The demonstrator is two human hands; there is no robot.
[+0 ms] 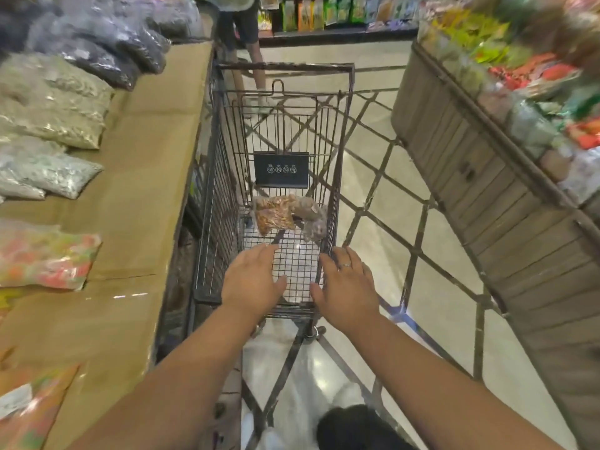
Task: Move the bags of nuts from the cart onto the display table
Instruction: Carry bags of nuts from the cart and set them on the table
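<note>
So biggest thing first: the display table (152, 177) runs down the left side, topped with brown cardboard, and there's a row of bagged goods along its far-left edge. I count roughly three pale seed-looking bags (48, 102), a pile of dark bags (107, 50) behind them (too blurry to count properly), and one bright multicolored candy bag (45, 254) closer in. On the right there's one wooden display bin (487, 177) heaped with colorful packets, way too smeared to count.

In the middle is one black wire cart (285, 177), parked just beside the table. Down on its floor, toward the far end, I make out two bags of nuts: an orange-brown bag (274, 214) and a greyer brown bag (313, 222) right next to it, touching or nearly so. Could be a third tucked under, can't tell.

Both arms are stretched out forward over the near end of the cart. The left hand (251, 280) is palm down, fingers spread and loose, gripping nothing. The right hand (345, 284) is the same, fingers open, one ring on it, resting at or just above the cart's near right corner. Neither hand touches a bag.
</note>
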